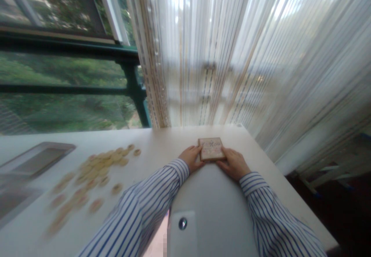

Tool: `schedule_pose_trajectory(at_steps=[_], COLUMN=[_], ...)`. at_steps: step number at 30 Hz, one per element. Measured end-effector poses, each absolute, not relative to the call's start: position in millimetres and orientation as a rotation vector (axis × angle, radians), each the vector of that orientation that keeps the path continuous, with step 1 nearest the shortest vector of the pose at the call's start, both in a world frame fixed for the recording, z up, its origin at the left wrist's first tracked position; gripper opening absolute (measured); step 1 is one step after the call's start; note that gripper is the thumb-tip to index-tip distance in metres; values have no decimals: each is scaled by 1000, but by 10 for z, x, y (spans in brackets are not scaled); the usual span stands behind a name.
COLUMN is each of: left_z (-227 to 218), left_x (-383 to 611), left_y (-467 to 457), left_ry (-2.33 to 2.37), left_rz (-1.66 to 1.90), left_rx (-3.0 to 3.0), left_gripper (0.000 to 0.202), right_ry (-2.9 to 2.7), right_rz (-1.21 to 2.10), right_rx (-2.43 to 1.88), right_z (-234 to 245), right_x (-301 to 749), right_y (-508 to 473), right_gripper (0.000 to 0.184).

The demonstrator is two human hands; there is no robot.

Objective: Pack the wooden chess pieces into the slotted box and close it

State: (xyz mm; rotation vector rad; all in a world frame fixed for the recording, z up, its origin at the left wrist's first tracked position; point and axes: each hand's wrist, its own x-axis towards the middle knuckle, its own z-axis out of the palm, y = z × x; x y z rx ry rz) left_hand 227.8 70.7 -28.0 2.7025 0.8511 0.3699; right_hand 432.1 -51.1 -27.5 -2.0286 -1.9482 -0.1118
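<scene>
A small flat wooden box [211, 148] with a pale patterned lid lies on the white table [162, 145] near its far right corner. My left hand [191, 158] presses against the box's left side with fingers curled along its edge. My right hand [233, 163] holds the right side the same way. Both forearms wear blue-and-white striped sleeves. Many round tan wooden discs [95, 172] lie scattered on the table to the left, apart from both hands.
A grey framed flat panel [37, 160] rests at the table's left end. Sheer white curtains [232, 56] hang behind the table, with a green-framed window [130, 79] at left. The table's right edge drops to a dark floor [342, 206].
</scene>
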Motion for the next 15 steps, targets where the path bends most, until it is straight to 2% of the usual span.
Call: schedule_pose_trajectory(at_steps=[15], left_z=[-250], left_x=[2250], left_y=[738], left_ry=[816], left_rz=[350], left_rx=[2681], left_gripper=[77], right_ry=[-1949], right_rz=[-115], right_rx=[-2051], right_z=[-279], right_x=[4320], right_y=[-516], right_gripper=[64])
